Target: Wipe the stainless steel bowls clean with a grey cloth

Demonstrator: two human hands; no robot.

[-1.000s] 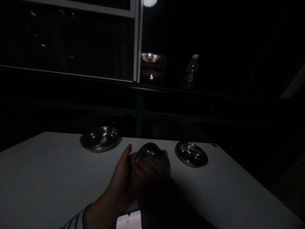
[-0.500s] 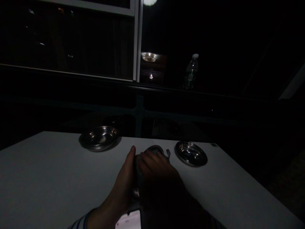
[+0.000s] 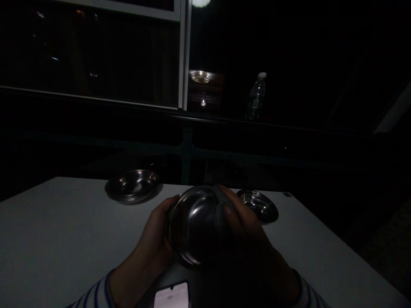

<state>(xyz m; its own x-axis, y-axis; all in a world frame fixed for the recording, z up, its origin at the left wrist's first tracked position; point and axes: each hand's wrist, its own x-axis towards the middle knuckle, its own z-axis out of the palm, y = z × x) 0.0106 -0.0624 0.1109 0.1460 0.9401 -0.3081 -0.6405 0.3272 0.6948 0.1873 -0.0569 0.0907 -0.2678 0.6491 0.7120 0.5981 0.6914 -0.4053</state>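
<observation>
I hold a shiny steel bowl (image 3: pixel 192 224) tilted up toward me, above the white table (image 3: pixel 64 239). My left hand (image 3: pixel 154 239) grips its left rim. My right hand (image 3: pixel 247 226) is closed on the right rim and presses a grey cloth (image 3: pixel 220 214) against the bowl. The scene is very dark. A second steel bowl (image 3: pixel 133 185) sits on the table at the back left. A third steel bowl (image 3: pixel 258 204) sits at the back right, just beyond my right hand.
A phone (image 3: pixel 171 295) with a lit screen lies at the table's near edge, between my arms. A plastic water bottle (image 3: pixel 256 96) stands on a dark ledge behind the table. A window frame (image 3: pixel 182 55) rises behind.
The bowl has turned from lying low under my hands to tilted up, its inside facing me. My right hand moved from over the bowl to its right rim with the cloth.
</observation>
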